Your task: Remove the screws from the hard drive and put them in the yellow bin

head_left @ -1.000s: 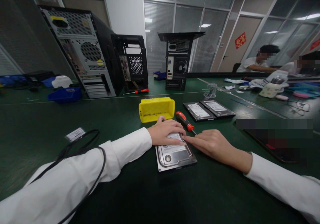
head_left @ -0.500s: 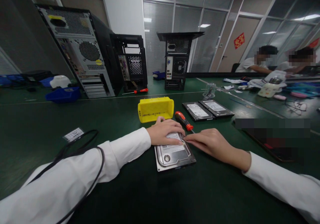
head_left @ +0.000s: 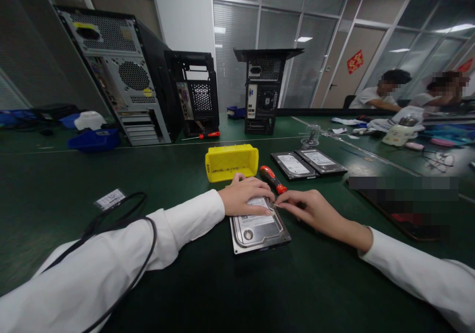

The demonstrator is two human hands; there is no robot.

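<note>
A silver hard drive (head_left: 260, 236) lies on the green table in front of me. My left hand (head_left: 247, 196) rests over its upper part, fingers wrapped round it, thumb on the label. At the drive's upper right edge, my right hand (head_left: 311, 208) has thumb and forefinger pinched together; whatever is between the fingertips is too small to make out. A red and black screwdriver (head_left: 272, 178) lies just beyond my right fingertips. Behind my left hand stands a yellow bin (head_left: 232, 163) with small screws inside.
Two more hard drives (head_left: 293, 166) lie to the right of the screwdriver. Computer cases (head_left: 133, 75) stand at the back, with a blue bin (head_left: 93, 140) at the left. A black cable (head_left: 150, 244) crosses my left sleeve. Two people sit at the far right.
My right fingers have shifted slightly upward at the drive's edge and are more bent. The left hand and the drive have hardly moved.
</note>
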